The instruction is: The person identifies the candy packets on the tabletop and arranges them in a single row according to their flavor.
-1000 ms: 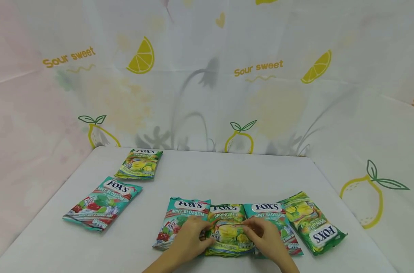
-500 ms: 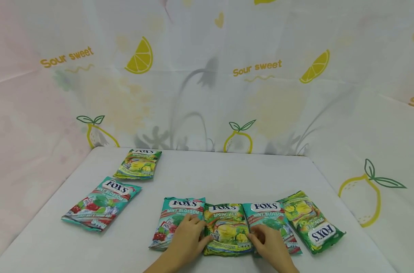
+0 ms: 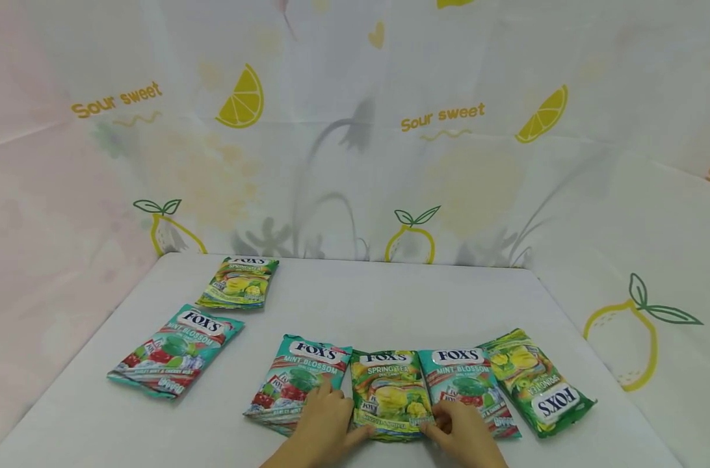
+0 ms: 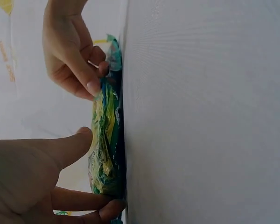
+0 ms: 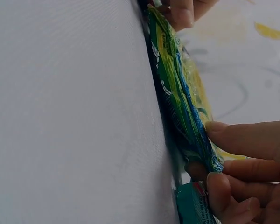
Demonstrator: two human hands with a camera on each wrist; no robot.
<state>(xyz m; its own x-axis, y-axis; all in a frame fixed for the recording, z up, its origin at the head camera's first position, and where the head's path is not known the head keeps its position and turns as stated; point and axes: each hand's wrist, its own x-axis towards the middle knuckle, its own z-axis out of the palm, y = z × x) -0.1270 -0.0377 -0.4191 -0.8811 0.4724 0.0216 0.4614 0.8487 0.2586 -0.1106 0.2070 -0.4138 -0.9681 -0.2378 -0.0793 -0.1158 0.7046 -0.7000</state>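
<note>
A yellow-green Fox's Spring Tea candy bag (image 3: 390, 393) lies flat between my hands. My left hand (image 3: 324, 422) stretches its thumb onto the bag's lower left corner. Its other fingers are straight along the bag's left edge, partly over the teal Mint Blossom candy bag (image 3: 293, 380) beside it, which is slightly tilted. With thumb and fingers, my right hand (image 3: 465, 432) pinches the lower right corner of the Spring Tea bag (image 5: 184, 93), as the right wrist view shows. Under and behind that hand is another Mint Blossom bag (image 3: 460, 374).
An upside-down Spring Tea bag (image 3: 536, 383) lies slanted at the right of the row. At the left are one more Mint Blossom bag (image 3: 176, 351) and, farther back, a Spring Tea bag (image 3: 238, 284). A lemon-print cloth (image 3: 331, 162) hangs behind the white table (image 3: 361, 299).
The left Mint Blossom bag has shifted left and turned, widening its gap from the Spring Tea bag. My right hand has moved down from the bag's middle to its lower corner.
</note>
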